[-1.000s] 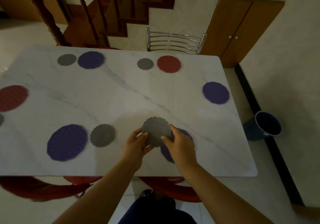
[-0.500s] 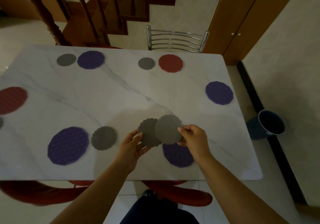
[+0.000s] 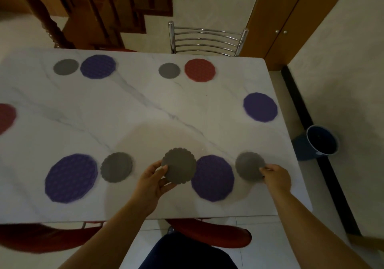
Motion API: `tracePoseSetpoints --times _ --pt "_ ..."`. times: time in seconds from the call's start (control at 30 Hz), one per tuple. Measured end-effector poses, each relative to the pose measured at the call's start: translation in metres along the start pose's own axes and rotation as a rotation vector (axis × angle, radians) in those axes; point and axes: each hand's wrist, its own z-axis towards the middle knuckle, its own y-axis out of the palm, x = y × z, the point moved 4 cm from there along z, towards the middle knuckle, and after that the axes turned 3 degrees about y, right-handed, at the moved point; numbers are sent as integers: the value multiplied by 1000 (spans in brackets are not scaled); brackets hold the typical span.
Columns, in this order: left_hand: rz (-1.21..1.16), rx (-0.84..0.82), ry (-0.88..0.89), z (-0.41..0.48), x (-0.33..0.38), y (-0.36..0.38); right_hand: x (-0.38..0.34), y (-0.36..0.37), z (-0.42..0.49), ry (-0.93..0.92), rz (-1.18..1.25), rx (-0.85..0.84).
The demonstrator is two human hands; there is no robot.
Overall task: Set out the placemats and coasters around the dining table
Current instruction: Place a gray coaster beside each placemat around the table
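My left hand (image 3: 153, 180) holds a grey scalloped coaster (image 3: 179, 165) just above the near edge of the white marble table (image 3: 145, 112). My right hand (image 3: 275, 176) pinches a second grey coaster (image 3: 248, 165) low over the table, to the right of a purple placemat (image 3: 212, 178). Another purple placemat (image 3: 71, 178) with a grey coaster (image 3: 116, 166) beside it lies at the near left. Across the table lie a grey coaster (image 3: 65, 67) beside a purple placemat (image 3: 97, 66) and a grey coaster (image 3: 169, 70) beside a red placemat (image 3: 200, 70). At the right end a purple placemat (image 3: 260, 107) lies alone.
A red placemat (image 3: 6, 117) lies at the left edge of the view. A metal chair (image 3: 204, 40) stands at the far side and red chair seats (image 3: 209, 233) sit under the near edge. A dark blue bucket (image 3: 320, 142) stands on the floor by the right wall.
My hands have split the two stacked grey coasters. The right hand carried one rightward past the near purple placemat and down toward the table; the left hand stayed put with the other.
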Motion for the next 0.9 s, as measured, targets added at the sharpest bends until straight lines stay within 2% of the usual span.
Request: tracePoseSetpoints --times 0.1,0.2,0.37,0.53,0.73,0.9 --pt "-4 -4 -18 3 -3 5 -7 -6 -7 -61 -122 111" --pt "-17 -34 -34 7 -6 11 -25 -10 -20 -148 3 131" --pt "18 -106 -41 16 -6 28 -77 12 -51 -275 174 -44" --pt "50 -153 -2 24 -1 53 -103 44 -75 -248 432 -455" --pt "66 -174 46 29 -9 86 -106 26 -54 -269 558 -502" --pt "-53 -182 77 33 -18 118 -106 -6 -5 -216 609 -609"
